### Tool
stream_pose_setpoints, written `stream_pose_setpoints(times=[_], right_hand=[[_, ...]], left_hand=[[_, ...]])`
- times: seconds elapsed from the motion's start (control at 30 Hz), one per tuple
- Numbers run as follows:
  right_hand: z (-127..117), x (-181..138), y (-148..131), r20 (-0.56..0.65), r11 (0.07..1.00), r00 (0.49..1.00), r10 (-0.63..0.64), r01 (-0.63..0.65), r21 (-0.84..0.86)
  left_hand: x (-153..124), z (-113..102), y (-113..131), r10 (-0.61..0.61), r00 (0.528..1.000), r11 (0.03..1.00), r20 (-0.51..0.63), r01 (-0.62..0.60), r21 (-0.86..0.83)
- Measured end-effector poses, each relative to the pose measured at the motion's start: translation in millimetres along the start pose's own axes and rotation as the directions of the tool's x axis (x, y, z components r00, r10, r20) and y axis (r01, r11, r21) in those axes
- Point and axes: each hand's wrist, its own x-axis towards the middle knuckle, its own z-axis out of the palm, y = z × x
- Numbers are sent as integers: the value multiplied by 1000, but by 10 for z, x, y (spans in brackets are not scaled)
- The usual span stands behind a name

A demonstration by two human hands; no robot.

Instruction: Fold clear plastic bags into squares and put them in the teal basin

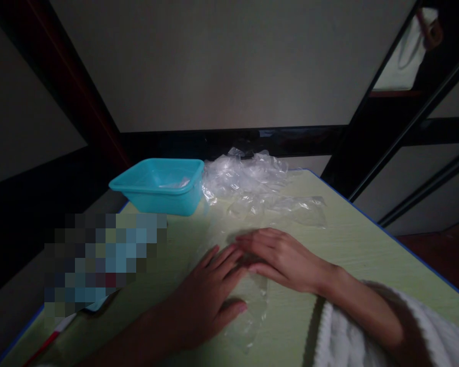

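A clear plastic bag (248,321) lies flattened on the pale green table. My left hand (214,285) rests flat on it, palm down, with its fingers stretched out and the thumb apart. From the right, my right hand (277,257) reaches across, its fingers extended and their tips meeting those of the left hand over the plastic. Neither hand is wrapped round anything. Just beyond the hands lies another clear bag (286,204), spread out and wrinkled. Behind it sits a crumpled heap of clear plastic bags (245,171).
A turquoise plastic basin (164,201) stands at the back left with some clear plastic inside. A blurred-out object lies at the left, by a red and white stick (49,344). The blue-edged table (367,244) stands against a panelled cupboard (229,66). A white bag (405,56) shows at upper right.
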Motion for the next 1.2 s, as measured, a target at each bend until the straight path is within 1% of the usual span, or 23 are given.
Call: stream_pose_setpoints(times=[0.1,0.17,0.3,0.43,0.57,0.67,0.8,0.97,1.07,1.2], right_hand=[[-56,-28,3,6,981,983,-186,186,-62],[-61,-44,-2,36,965,969,-246,248,-90],[-20,-52,-17,124,957,962,-243,259,-132],[-22,-50,-4,172,946,956,-238,268,-183],[-58,-46,7,204,931,957,-205,255,-260],[-26,-33,-12,185,910,959,-217,267,-318],[68,-25,-40,149,922,966,-212,248,-298],[74,-21,-37,55,920,954,-294,299,-256],[53,0,-40,5,925,950,-313,306,-225],[83,27,-57,-63,921,945,-320,295,-253]], left_hand=[[8,28,-76,-34,999,999,-1,34,27],[15,45,-124,-53,999,998,-12,54,28],[25,62,-166,-55,998,998,-29,55,14],[27,58,-156,-65,998,997,-13,65,28],[27,45,-146,-57,998,998,-17,57,19],[27,32,-138,-55,998,998,-11,56,21],[29,23,-131,-53,998,998,-18,54,27],[40,35,-136,-49,998,999,-33,49,16],[47,36,-137,-47,999,999,-24,47,27],[41,22,-128,-52,999,998,-8,52,27]])
